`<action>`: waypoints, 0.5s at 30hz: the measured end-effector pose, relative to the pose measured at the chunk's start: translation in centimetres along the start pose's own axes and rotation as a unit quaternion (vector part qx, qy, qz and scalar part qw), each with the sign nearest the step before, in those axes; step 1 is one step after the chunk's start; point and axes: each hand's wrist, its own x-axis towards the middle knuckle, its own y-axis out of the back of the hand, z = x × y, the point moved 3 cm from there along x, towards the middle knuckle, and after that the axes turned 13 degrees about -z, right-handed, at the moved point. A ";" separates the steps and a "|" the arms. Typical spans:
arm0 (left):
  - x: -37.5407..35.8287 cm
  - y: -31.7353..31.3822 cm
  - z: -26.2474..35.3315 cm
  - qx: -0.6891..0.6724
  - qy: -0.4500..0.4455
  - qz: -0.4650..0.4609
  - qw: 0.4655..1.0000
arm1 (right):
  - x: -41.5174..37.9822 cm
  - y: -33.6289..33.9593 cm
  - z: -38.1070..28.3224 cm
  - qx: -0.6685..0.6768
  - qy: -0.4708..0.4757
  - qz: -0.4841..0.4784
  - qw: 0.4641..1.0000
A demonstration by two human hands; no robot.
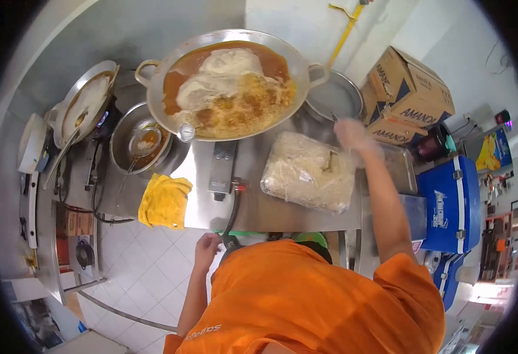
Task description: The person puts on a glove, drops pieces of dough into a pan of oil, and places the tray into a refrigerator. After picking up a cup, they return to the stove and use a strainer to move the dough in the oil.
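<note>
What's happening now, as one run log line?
right hand: beside metal pot, blurred, grip unclear; left hand: near counter edge; big pan: frothy contents; wrapped block: on counter

Wok (299,68) silver, oil (177,82) amber-brown, foam (220,76) cream. Cloth (165,200) yellow. Shirt (306,295) orange (white lettering (206,331)). Cooler (450,206) blue.

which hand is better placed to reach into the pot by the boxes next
Probably the right hand: it is close beside the pot, while the left hand is farther off, near the shirt.

The person wears a bright orange short-sleeved T-shirt (306,295), with small pale lettering (206,331) on its front.
</note>
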 end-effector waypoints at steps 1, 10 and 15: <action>1.0 -1.9 1.7 0.008 0.002 -0.061 0.998 | 0.0 -4.5 0.3 0.095 -0.012 -0.059 0.994; 5.4 -11.7 3.0 -0.026 0.009 -0.210 0.977 | 9.1 -23.8 -1.2 0.477 -0.279 0.047 0.832; 3.7 -10.9 1.2 0.050 0.003 -0.127 0.991 | 12.4 -28.5 -1.4 0.892 -0.160 -0.002 0.423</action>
